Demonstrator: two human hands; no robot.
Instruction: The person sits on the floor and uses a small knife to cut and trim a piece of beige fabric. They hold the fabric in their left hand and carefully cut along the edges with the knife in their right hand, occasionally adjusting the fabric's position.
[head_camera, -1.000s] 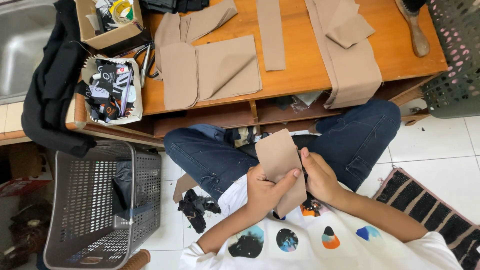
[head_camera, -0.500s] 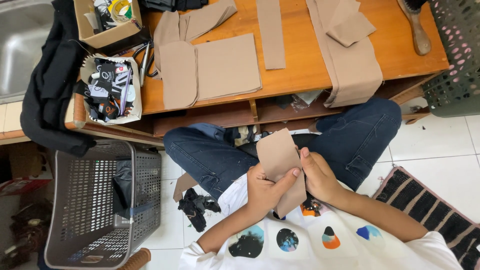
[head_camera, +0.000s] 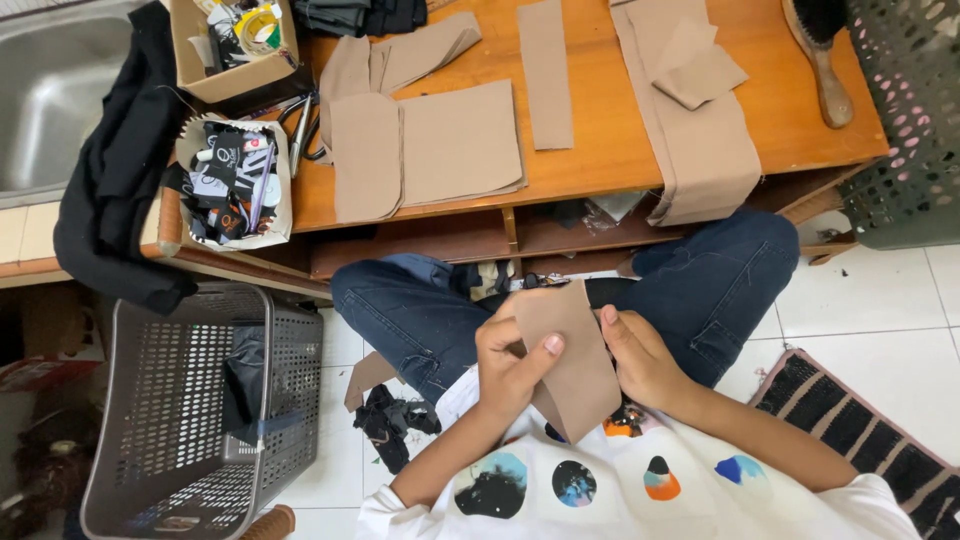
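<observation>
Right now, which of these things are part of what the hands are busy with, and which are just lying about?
In hand:
- tan fabric piece, held by left hand and right hand
- matching tan cut pieces on the wooden table

Lying about:
- grey basket
- black garment
- brush
- cardboard box
- black scraps on the floor

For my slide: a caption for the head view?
Both hands, left hand and right hand, hold a tan fabric piece over the lap.

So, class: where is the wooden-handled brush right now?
In the head view, the brush lies at the top right on the wooden table, beside the dark green basket and right of the tan fabric strip.
</observation>
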